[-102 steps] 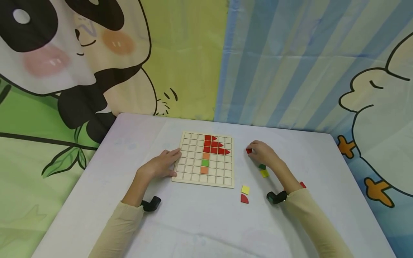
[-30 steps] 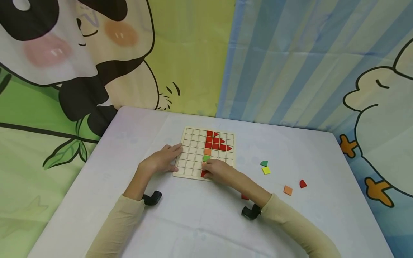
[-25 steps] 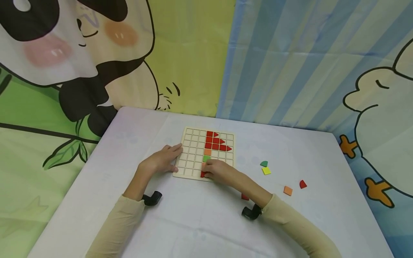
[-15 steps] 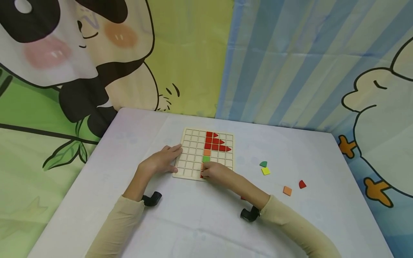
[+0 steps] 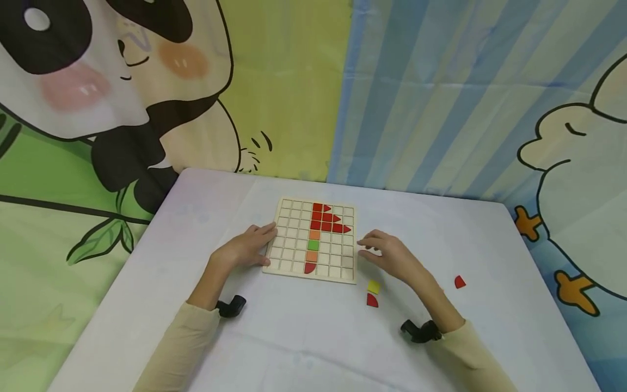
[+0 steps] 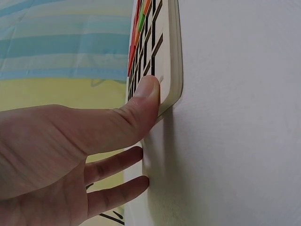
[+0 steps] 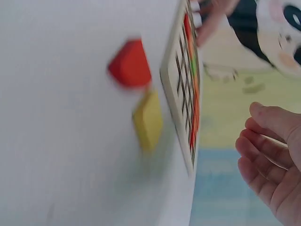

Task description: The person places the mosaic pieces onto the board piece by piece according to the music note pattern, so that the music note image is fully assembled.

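Note:
A wooden grid board lies on the table in the head view. At its left edge rests my left hand, thumb on the rim and fingers extended along the side. Red squares and pointed red tiles fill part of the upper rows. Below them run an orange square, a green square, another orange square and a red quarter-circle tile. Just right of the board, my right hand hovers with fingers loosely bent, holding nothing.
A loose yellow square and a red quarter-circle lie near the board's lower right corner. Farther right lies another red quarter-circle. My right forearm covers part of the table. Black wrist cameras sit below both hands.
The red quarter-circle is now released in the column's bottom cell. My right hand has lifted away and moved right, off the board. My left hand stays at the left edge.

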Tool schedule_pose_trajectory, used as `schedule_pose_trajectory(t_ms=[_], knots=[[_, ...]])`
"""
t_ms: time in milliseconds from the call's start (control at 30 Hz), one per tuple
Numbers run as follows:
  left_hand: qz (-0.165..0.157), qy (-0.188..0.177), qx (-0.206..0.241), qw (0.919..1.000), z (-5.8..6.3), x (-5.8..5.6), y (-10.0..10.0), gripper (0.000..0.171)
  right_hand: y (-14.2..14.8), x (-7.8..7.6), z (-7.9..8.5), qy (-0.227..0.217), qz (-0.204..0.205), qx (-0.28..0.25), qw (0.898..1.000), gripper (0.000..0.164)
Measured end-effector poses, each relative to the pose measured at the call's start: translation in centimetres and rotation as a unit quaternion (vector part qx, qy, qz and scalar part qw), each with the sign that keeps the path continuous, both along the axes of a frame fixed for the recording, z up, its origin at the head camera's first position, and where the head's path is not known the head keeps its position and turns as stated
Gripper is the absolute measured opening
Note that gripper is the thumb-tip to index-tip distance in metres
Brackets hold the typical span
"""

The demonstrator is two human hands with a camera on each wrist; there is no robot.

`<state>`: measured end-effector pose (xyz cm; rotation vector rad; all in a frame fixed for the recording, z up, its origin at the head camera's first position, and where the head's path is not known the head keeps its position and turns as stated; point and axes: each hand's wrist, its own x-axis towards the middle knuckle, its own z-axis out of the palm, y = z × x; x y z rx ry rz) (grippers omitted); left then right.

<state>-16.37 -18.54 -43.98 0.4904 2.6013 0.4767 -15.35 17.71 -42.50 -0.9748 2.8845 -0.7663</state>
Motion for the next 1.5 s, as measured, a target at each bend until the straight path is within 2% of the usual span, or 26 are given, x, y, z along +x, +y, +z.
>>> schedule_pose_trajectory(t_ms=[100,167,333,500,633,1133,1367,1500], knots=[[0.003,0.001,-0.006,1.0,0.0,0.0,-0.1,0.086,3.0,0.1,0.1,-0.015,-0.057,-0.019,0.998,0.029],[0.004,0.003,-0.007,1.0,0.0,0.0,-0.2,0.085,4.6,0.1,0.0,-0.015,-0.075,-0.025,0.997,0.03],[0.002,0.004,0.001,1.0,0.0,0.1,-0.2,0.085,7.0,0.6,-1.1,-0.011,-0.092,-0.017,0.996,0.028],[-0.003,0.009,0.002,1.0,-0.2,0.1,0.0,0.087,8.4,1.0,-2.4,-0.034,-0.113,0.001,0.993,0.023],[0.0,0.009,0.0,1.0,-0.3,0.1,0.0,0.087,9.1,1.2,-2.8,-0.058,-0.13,0.01,0.99,0.02],[-0.001,0.012,-0.005,0.9999,-0.1,0.0,0.2,0.084,9.5,1.1,-2.3,-0.098,-0.124,0.069,0.985,0.021],[0.007,0.008,-0.004,0.9999,-0.1,0.1,0.1,0.085,8.6,0.4,-1.9,-0.125,-0.108,0.091,0.982,0.022],[0.002,0.009,-0.004,0.9999,-0.1,0.1,0.1,0.085,8.1,0.2,-1.8,-0.128,-0.115,0.106,0.979,0.022]])
